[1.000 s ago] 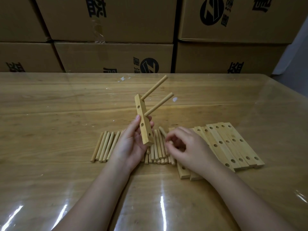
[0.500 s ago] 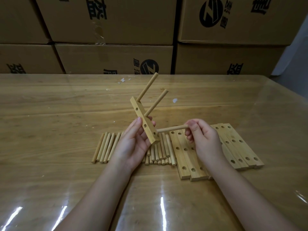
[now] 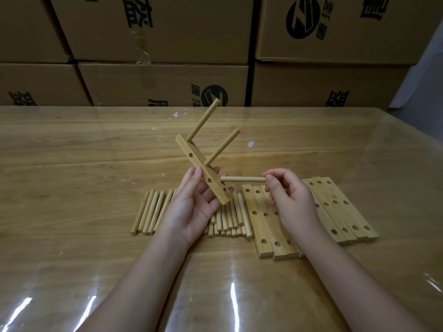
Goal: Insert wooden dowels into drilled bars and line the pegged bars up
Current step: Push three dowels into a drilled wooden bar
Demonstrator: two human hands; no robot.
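Observation:
My left hand (image 3: 191, 207) grips the lower end of a drilled wooden bar (image 3: 199, 167), held tilted above the table. Two dowels (image 3: 221, 147) stick out of its upper holes, pointing up and to the right. My right hand (image 3: 291, 200) pinches a loose dowel (image 3: 242, 179) by its right end and holds it level. That dowel's left tip reaches the bar near a lower hole; I cannot tell whether it is inside. Several loose dowels (image 3: 153, 210) lie in a row under my left hand. Several drilled bars (image 3: 261, 219) lie side by side under my right hand.
The wooden table (image 3: 72, 164) has a glossy clear cover. Stacked cardboard boxes (image 3: 163, 85) stand along its far edge. More drilled bars (image 3: 340, 209) lie at the right of the row. Small white flecks (image 3: 250, 144) dot the far tabletop.
My right hand took a dowel from the pile and carried it up to the bar. My left hand tilted the bar's top leftward, so the pegs point more steeply up.

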